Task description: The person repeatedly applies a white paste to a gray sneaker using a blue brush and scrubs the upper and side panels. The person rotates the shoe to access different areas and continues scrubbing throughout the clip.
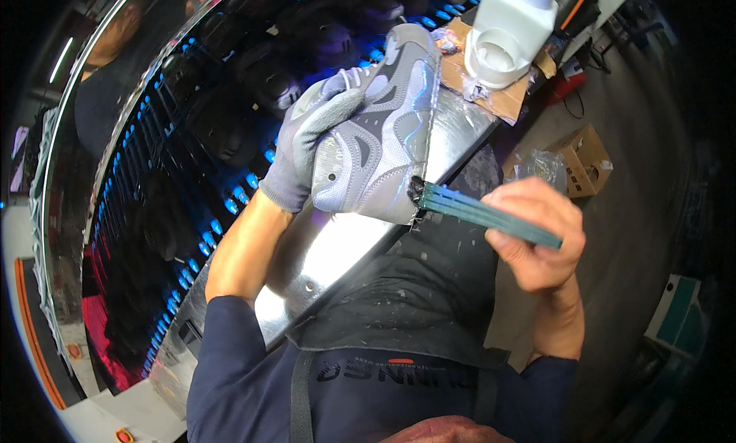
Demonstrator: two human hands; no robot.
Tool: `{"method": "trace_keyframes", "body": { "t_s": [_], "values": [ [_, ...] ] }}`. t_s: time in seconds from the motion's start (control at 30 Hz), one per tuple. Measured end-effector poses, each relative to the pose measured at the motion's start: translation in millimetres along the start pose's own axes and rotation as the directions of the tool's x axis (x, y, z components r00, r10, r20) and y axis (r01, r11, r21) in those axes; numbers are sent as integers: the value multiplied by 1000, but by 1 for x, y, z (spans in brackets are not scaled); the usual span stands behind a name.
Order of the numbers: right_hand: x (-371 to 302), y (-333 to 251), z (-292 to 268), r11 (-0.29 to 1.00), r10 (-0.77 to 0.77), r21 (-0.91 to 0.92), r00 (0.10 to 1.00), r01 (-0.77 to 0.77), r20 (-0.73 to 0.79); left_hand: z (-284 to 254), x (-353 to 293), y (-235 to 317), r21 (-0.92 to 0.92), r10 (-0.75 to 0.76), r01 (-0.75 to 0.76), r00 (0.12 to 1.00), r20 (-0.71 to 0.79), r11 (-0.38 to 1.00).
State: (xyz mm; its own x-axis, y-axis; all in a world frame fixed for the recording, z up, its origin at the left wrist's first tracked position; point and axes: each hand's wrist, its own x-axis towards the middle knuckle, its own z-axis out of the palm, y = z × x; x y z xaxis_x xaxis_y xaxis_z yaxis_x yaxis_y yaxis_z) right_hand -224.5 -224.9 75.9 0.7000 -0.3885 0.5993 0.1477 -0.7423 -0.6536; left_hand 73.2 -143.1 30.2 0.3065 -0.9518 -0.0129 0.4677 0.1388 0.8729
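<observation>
My left hand (pixel 303 148), in a grey glove, is wrapped round a grey sneaker upper (pixel 387 128) and holds it tilted, toe pointing away and heel toward me. The upper has lighter mesh panels and laces, and its bottom edge faces right. In my bare right hand (pixel 540 232) is a brush (pixel 468 207) with a flat green handle, gripped between thumb and fingers. Its dark bristle tip meets the bottom edge of the upper near the heel. Whether any liquid is on the bristles I cannot tell.
A metal ledge (pixel 326 251) runs under the upper, beside a dark conveyor with blue pegs (pixel 251 181) and several dark shoes. At the far right, a white plastic container (pixel 510 32) stands on cardboard (pixel 510 105). A cardboard box (pixel 586 159) sits on the floor.
</observation>
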Motion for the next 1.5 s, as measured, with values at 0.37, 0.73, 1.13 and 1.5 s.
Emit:
{"method": "trace_keyframes", "body": {
  "t_s": [0.37, 0.73, 1.13, 1.5],
  "values": [
    [17, 8, -11, 996, -73, -50, 997, 74, 22, 6, 10, -5, 50, 60, -59, 998, -17, 997],
    [30, -6, -31, 867, -270, -386, 948, 315, 168, 5, 32, -6, 226, 214, -222, 975, 59, 949],
    [50, -11, -53, 624, -401, -547, 829, 558, 389, 28, 68, 4, -500, -202, 383, 904, 378, 777],
    [43, 1, -51, 416, -467, -655, 766, 631, 442, 44, 59, 14, -448, -164, 267, 953, 255, 853]
  ]
}}
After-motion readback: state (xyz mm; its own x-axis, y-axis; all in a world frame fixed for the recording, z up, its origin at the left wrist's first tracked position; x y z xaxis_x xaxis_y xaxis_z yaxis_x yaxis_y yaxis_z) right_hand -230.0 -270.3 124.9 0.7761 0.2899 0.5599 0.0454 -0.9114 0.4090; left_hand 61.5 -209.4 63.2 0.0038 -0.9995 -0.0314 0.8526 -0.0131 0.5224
